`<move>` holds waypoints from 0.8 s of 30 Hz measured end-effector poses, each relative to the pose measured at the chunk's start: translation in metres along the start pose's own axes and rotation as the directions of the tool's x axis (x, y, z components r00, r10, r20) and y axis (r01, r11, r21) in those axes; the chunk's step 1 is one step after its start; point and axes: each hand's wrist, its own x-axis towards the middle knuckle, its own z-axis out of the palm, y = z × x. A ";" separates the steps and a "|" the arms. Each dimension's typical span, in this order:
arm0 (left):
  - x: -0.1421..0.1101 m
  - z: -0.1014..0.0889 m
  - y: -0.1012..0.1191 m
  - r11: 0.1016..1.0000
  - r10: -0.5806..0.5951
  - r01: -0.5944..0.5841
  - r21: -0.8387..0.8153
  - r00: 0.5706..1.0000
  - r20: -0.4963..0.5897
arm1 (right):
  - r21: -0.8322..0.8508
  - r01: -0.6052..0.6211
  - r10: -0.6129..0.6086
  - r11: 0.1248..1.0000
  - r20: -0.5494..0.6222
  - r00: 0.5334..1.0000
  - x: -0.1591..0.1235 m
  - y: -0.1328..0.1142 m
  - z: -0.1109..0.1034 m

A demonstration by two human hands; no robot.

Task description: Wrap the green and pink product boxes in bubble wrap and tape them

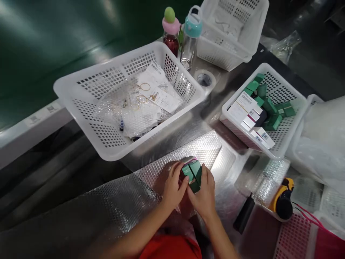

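Note:
Both my hands grip a stack of small green boxes low in the middle of the head view. My left hand wraps the left side of the stack, fingers curled on it. My right hand closes on the right side and front. The boxes rest on a sheet of bubble wrap spread over the metal table. More green boxes and white boxes lie in a white basket at the right.
A large white basket with bagged rings and papers sits at the left. Behind stand two bottles, a tape roll and another basket. A yellow-black tool lies at the lower right, by a black bar.

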 end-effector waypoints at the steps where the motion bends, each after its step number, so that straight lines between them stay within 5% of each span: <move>1: 0.000 -0.001 0.000 1.000 0.009 -0.009 0.011 1.000 -0.001 | 0.032 -0.003 0.003 0.999 -0.007 1.000 0.002 0.002 -0.008; 5: -0.002 -0.011 0.008 0.970 0.086 -0.081 0.228 0.996 -0.011 | 0.051 -0.072 0.079 0.996 -0.163 0.983 0.019 0.029 -0.040; 8: -0.002 -0.023 0.018 0.835 0.303 -0.291 0.467 0.952 0.051 | -0.098 -0.273 0.247 0.957 -0.214 0.945 0.042 0.062 -0.045; 10: 0.000 -0.030 0.024 0.685 0.458 -0.474 0.553 0.871 0.178 | -0.228 -0.426 0.400 0.875 -0.155 0.904 0.057 0.083 -0.040; 13: 0.007 -0.037 0.028 0.482 0.614 -0.711 0.513 0.691 0.382 | -0.373 -0.480 0.484 0.794 -0.088 0.870 0.076 0.106 -0.035; 16: 0.014 -0.040 0.026 0.379 0.690 -0.804 0.458 0.575 0.439 | -0.411 -0.420 0.451 0.809 -0.026 0.892 0.086 0.115 -0.051; 20: 0.019 -0.041 0.024 0.338 0.696 -0.819 0.464 0.549 0.463 | -0.281 -0.241 0.256 0.929 0.017 0.967 0.076 0.095 -0.098; 24: 0.023 -0.040 0.028 0.329 0.709 -0.818 0.472 0.545 0.448 | -0.138 0.148 -0.139 0.979 0.073 0.988 0.045 0.029 -0.121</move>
